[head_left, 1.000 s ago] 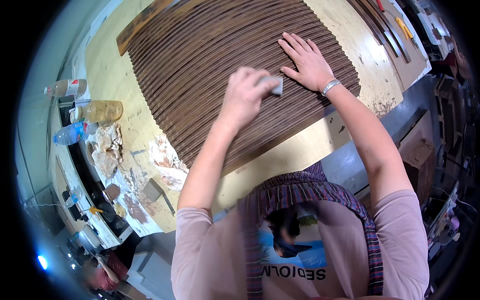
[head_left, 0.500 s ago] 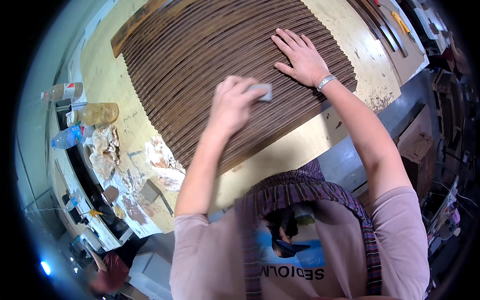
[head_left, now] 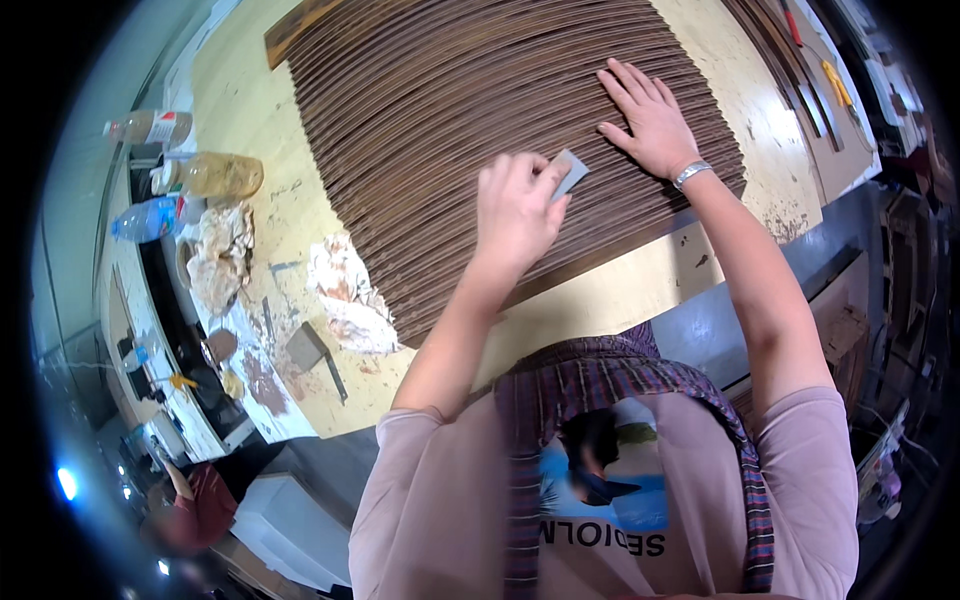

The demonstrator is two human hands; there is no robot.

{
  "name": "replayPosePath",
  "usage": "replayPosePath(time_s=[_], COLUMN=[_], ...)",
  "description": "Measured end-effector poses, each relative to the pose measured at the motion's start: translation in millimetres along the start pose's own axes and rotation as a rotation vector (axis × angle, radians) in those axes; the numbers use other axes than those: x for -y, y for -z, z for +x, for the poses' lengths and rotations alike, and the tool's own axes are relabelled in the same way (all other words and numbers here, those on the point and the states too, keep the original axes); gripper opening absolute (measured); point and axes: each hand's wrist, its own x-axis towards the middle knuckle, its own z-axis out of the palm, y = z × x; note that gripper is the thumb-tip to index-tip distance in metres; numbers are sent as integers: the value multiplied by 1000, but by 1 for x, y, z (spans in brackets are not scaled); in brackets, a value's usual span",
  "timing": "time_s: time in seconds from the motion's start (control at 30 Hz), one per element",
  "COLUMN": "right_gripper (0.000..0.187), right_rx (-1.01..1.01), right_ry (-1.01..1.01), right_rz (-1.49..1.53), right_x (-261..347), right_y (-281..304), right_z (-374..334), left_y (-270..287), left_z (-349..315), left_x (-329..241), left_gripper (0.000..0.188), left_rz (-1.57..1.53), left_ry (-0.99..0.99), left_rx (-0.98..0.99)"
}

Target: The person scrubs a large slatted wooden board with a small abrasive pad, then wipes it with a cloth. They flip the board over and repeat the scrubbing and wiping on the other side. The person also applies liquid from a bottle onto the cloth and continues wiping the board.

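Note:
A dark brown panel with many narrow parallel ridges (head_left: pixel 430 130) lies on the pale table. My left hand (head_left: pixel 520 205) is closed around a small flat grey sanding pad (head_left: pixel 569 174), whose tilted end sticks out past the fingers over the ridges near the panel's near side. How much of the pad's underside meets the wood is hidden. Farther right, my right hand (head_left: pixel 650 122) rests flat on the panel with fingers spread and nothing in it. That wrist wears a silvery band (head_left: pixel 690 174).
Stained crumpled cloths (head_left: pixel 345 295) and a brownish block (head_left: pixel 306 347) lie left of the panel. Bottles and a jar of yellowish liquid (head_left: pixel 222 176) stand at the table's left edge. Dark strips (head_left: pixel 790 75) lie at the far right. Another person (head_left: pixel 200 505) is at lower left.
My left hand has moved right along the ridges with the pad, which is now more tilted. My right hand keeps its place on the panel. The whole view has shifted slightly.

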Motion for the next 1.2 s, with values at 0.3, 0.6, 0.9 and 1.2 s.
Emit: replayPosePath(time_s=[0.3,0.6,0.9,1.2], right_gripper=[72,71,71,71], right_rx=[-1,-12,-14,-10], right_ry=[3,11,22,70], right_rz=[-63,-34,33,-1], right_x=[-4,-10,-11,-9], right_y=[-1,-2,-1,-9], right_z=[-4,0,-2,1], left_y=[96,69,158,251], left_z=[-132,-101,-190,-360], left_x=[63,39,95,210], left_gripper=[38,39,30,31], left_rz=[259,85,367,673], left_ry=[332,273,522,1172], left_rx=[-178,-337,-517,-842])
